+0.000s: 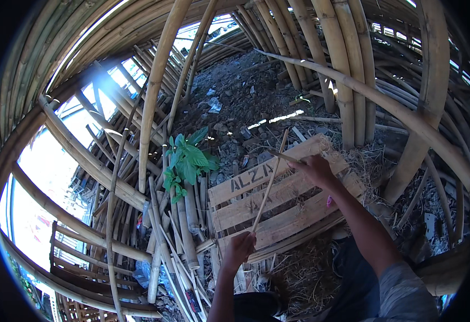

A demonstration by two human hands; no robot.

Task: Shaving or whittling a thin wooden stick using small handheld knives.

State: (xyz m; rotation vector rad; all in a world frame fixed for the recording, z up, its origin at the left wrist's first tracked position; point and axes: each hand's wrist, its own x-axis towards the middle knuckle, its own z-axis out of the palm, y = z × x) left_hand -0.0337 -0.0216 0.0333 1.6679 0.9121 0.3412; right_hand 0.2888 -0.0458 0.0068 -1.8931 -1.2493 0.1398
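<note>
My left hand (239, 250) is closed round the lower end of a thin bamboo stick (267, 196), which slants up and away to the right. In my right hand (316, 170) is a knife (287, 157). Its narrow blade points left and crosses the stick near the upper part. Whether the edge touches the stick is hard to tell. Below both hands lies a slatted wooden crate (286, 232) with dark lettering on its far slat. Thin shavings (348, 153) are scattered along the crate's right side.
Upright bamboo poles (348, 80) and a long slanting pole (374, 94) stand at the right. On the left are a leafy green plant (189, 160), cut bamboo pieces (185, 231) and a bamboo railing (92, 233). Rubble ground (221, 96) spreads behind; fibres (305, 284) cover the floor near my feet.
</note>
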